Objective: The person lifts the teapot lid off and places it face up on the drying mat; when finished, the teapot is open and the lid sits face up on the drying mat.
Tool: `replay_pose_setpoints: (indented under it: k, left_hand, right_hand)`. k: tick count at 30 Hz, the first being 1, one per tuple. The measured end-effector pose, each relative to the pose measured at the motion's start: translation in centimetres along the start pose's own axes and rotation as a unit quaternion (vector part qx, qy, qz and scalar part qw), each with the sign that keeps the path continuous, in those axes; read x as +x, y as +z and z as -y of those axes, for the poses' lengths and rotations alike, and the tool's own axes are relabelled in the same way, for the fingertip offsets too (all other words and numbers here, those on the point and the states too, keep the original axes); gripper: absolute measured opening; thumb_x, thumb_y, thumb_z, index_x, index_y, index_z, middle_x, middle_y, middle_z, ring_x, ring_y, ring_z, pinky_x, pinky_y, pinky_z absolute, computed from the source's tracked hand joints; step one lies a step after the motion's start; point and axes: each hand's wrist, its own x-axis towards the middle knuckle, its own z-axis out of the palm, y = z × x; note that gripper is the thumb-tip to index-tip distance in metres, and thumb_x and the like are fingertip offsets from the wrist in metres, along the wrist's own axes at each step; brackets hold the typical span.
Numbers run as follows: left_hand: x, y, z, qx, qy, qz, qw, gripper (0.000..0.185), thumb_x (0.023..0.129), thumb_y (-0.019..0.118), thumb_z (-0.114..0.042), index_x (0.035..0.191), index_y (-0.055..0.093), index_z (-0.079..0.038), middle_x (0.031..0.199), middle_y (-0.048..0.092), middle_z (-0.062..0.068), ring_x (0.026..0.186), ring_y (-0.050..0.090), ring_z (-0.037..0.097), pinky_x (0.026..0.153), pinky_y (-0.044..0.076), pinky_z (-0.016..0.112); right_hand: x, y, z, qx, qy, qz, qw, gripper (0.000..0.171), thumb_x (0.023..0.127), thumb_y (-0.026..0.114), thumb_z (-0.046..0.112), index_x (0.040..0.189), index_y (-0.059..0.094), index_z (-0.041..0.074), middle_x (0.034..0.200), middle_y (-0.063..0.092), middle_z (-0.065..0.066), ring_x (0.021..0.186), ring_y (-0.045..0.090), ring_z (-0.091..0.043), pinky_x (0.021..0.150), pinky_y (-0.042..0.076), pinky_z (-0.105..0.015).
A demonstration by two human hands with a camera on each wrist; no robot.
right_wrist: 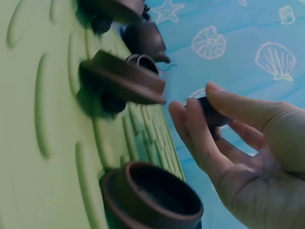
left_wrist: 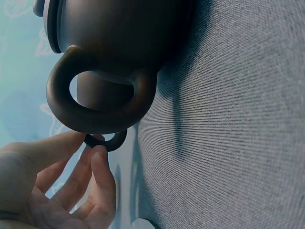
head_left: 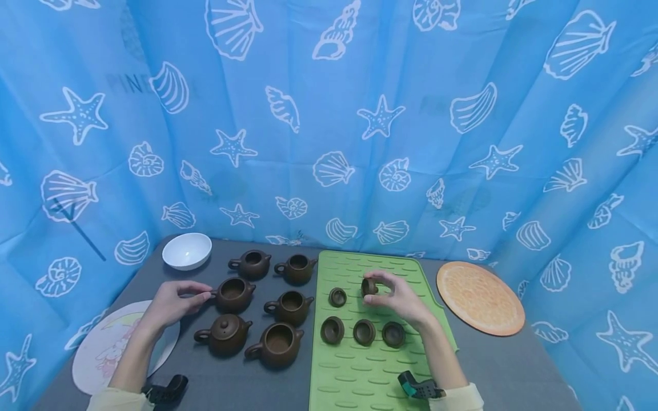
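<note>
Six brown clay teapots stand on the grey table (head_left: 216,377); only the front-left teapot (head_left: 223,334) wears a lid. My left hand (head_left: 205,292) pinches the handle (left_wrist: 107,141) of the open middle-left teapot (head_left: 233,294) between thumb and fingers. The lidded pot's large handle (left_wrist: 95,109) fills the left wrist view just in front. My right hand (head_left: 377,282) holds a small brown lid (head_left: 369,286) above the green mat (head_left: 370,377), thumb and fingertips around the lid (right_wrist: 212,112). Several more lids lie upturned on the mat, such as one (head_left: 337,297) and another (right_wrist: 152,195).
A white bowl (head_left: 187,250) sits at the back left. A round orange mat (head_left: 480,297) lies right of the green mat. A white printed plate (head_left: 110,348) lies at the front left. Blue seashell curtains close in the table on three sides.
</note>
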Motion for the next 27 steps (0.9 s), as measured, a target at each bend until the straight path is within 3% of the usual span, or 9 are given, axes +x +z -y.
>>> replay_pose_setpoints:
  k: [3,8,12,22,27]
  left_hand:
    - [-0.1,0.0,0.0,-0.001,-0.001,0.000,1.0000,0.031,0.107,0.071,-0.023,0.130,0.076,-0.003,0.132,0.075,0.024,0.119,0.075,0.039,0.095,0.068,0.046]
    - [-0.1,0.0,0.0,-0.001,-0.001,0.001,1.0000,0.032,0.107,0.071,-0.023,0.131,0.075,-0.003,0.133,0.075,0.025,0.121,0.075,0.040,0.096,0.068,0.046]
    - [-0.1,0.1,-0.1,0.000,0.001,-0.002,1.0000,0.032,0.107,0.071,-0.024,0.130,0.076,-0.002,0.133,0.075,0.025,0.120,0.074,0.040,0.094,0.068,0.045]
    - [0.0,0.1,0.0,0.000,0.004,-0.001,1.0000,0.032,0.107,0.072,-0.024,0.131,0.076,-0.003,0.132,0.075,0.024,0.118,0.075,0.038,0.093,0.069,0.043]
    - [-0.1,0.1,0.0,-0.001,0.001,0.002,1.0000,0.032,0.107,0.070,-0.023,0.132,0.075,-0.003,0.135,0.073,0.025,0.122,0.074,0.040,0.094,0.069,0.043]
  right_hand:
    - [0.1,-0.1,-0.4,-0.025,0.004,0.032,0.999,0.061,0.103,0.074,0.010,0.156,0.048,-0.006,0.163,0.048,-0.032,0.149,0.051,-0.050,0.108,0.062,-0.036]
    - [0.6,-0.3,-0.6,0.014,0.027,0.095,0.995,0.059,0.106,0.062,-0.003,0.157,0.037,-0.016,0.164,0.036,-0.044,0.122,0.074,-0.043,0.098,0.067,-0.034]
    - [1.0,-0.4,-0.7,0.015,0.042,0.103,0.994,0.057,0.106,0.060,-0.006,0.157,0.038,-0.016,0.159,0.039,-0.046,0.107,0.081,-0.030,0.093,0.068,-0.031]
    - [1.6,-0.3,-0.2,-0.027,0.048,0.124,0.991,0.054,0.106,0.054,-0.008,0.158,0.041,-0.013,0.160,0.036,-0.044,0.099,0.081,-0.033,0.089,0.069,-0.037]
    - [2.1,-0.1,-0.3,-0.040,0.040,0.129,0.990,0.055,0.102,0.057,-0.008,0.155,0.043,-0.014,0.156,0.038,-0.043,0.088,0.078,-0.024,0.084,0.071,-0.042]
